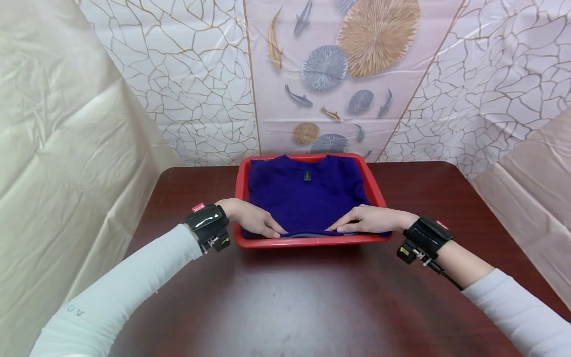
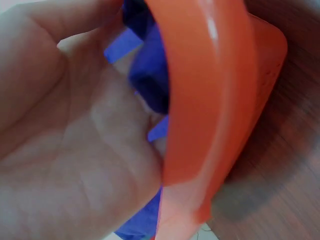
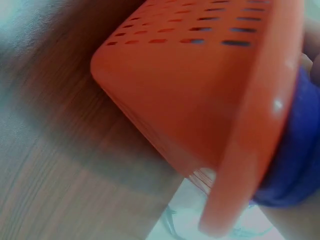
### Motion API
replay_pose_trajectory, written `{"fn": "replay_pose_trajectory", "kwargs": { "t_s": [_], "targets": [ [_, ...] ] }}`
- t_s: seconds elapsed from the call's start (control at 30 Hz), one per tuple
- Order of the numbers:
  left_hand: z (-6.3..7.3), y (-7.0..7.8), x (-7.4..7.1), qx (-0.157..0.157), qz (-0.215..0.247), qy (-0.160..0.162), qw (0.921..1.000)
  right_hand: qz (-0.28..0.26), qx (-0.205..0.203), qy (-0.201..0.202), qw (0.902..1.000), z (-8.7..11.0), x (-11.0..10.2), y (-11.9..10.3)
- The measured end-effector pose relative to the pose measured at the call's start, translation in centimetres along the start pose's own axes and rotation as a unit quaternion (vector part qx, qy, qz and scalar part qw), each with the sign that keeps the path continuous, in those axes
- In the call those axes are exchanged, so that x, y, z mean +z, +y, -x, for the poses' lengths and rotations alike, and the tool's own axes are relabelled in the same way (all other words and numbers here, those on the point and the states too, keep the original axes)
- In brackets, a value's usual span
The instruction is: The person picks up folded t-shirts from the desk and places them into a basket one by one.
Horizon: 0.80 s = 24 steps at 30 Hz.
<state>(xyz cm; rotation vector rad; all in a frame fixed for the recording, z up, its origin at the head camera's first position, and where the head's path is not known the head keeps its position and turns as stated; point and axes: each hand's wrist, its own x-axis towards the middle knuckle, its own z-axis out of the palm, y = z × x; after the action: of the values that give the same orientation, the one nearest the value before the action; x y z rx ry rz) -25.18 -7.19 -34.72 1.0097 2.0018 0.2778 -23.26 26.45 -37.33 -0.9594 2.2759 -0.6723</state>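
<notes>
A purple shirt (image 1: 308,203) with a dark neck label lies spread in a red plastic basket (image 1: 312,241), its collar toward the far side. At the near edge of the shirt my left hand (image 1: 252,218) pinches the hem with thumb and fingers. In the left wrist view, bunched purple cloth (image 2: 151,75) sits between the palm and the basket rim. My right hand (image 1: 370,219) pinches the same hem farther right; in the right wrist view it is mostly hidden behind the rim. A strip of greyish-blue cloth (image 1: 308,234) shows under the hem between the hands.
The basket stands at the back of a dark reddish-brown table (image 1: 276,297), near a patterned curtain (image 1: 196,99). Slots pierce the basket's side (image 3: 175,90). A beige cloth sheet (image 1: 67,148) hangs at the left. A cable (image 1: 450,280) trails from the right wrist camera.
</notes>
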Motion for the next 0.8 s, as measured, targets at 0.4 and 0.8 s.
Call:
{"fn": "replay_pose_trajectory", "kwargs": {
  "t_s": [0.4,0.8],
  "targets": [
    [-0.7,-1.4,-4.4,-0.044,-0.128,0.171,0.9759,0.165,0.037,0.106,0.9798,-2.3,-5.3,-1.2],
    [-2.5,-3.1,-5.2,-0.113,-0.102,0.072,0.9856,0.157,0.071,0.032,0.9845,-3.7,-5.4,1.4]
  ]
}}
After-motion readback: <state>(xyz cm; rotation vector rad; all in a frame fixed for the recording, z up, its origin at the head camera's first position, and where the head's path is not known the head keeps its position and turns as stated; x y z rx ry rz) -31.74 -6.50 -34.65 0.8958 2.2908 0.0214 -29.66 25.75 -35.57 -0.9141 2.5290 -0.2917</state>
